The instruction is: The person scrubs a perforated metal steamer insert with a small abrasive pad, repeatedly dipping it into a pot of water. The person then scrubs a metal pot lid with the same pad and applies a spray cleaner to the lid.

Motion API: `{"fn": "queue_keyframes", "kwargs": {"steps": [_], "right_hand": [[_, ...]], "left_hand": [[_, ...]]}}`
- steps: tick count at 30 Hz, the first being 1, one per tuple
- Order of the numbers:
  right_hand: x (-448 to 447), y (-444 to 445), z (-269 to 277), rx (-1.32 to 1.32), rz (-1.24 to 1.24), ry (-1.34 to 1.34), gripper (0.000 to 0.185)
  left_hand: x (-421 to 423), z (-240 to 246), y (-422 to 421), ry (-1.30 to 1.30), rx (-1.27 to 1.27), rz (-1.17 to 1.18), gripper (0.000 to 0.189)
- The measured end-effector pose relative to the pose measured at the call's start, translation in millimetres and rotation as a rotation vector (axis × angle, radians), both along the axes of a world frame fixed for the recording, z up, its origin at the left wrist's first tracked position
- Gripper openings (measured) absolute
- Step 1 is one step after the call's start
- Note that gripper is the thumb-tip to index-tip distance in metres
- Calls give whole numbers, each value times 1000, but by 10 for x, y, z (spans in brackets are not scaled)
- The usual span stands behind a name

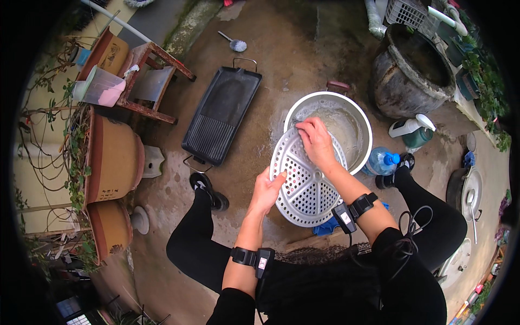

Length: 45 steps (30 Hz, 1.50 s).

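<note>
A round, perforated metal steamer plate (318, 175) is tilted against the near left rim of a metal pot (369, 134). My left hand (266, 189) grips the plate's left edge, with the thumb on its upper face. Near the far edge of the plate, the fingers of my right hand (317, 140) are bent down against the metal. Something greyish shows at those fingertips, too small to name. Cloudy, sudsy water (345, 126) lies in the pot, partly hidden by the plate and my right hand.
Left of the pot lies a black griddle pan (221, 118). A round brush (237, 45) is beyond it. To the right are a blue-capped plastic bottle (381, 160), a spray bottle (418, 134) and a large water vat (400, 77). A wooden stool (140, 61) and planters (109, 156) line the left.
</note>
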State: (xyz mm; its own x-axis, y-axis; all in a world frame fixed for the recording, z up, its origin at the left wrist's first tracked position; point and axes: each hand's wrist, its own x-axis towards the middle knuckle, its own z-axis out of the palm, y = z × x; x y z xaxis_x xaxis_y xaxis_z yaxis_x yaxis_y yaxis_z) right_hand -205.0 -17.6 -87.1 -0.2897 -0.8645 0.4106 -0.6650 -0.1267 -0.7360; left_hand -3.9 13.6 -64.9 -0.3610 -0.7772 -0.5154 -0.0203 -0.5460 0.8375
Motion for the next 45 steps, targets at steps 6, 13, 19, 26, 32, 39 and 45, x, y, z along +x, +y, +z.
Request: {"fn": "queue_keyframes", "kwargs": {"steps": [6,13,19,26,32,39,45], "right_hand": [[88,27,26,-169,135,39,14],[-391,-57,-385,89,-155,61,10],[-1317,359,-1159,492,-241,339,22],[-1263,603,-1707,1235,160,403,35],[-873,330,-730,278,-135,-106,28],[302,154,316,-221,389,44,29],[245,-9,268,-84,127,129,22]], "left_hand": [[-46,-43,-11,30,-54,-46,26],[46,-74,33,50,13,22,27],[204,-20,-58,82,71,145,24],[322,66,-191,278,127,287,34],[320,38,-272,309,112,288,31],[72,6,-175,325,84,163,31],[6,24,-63,228,50,117,32]]}}
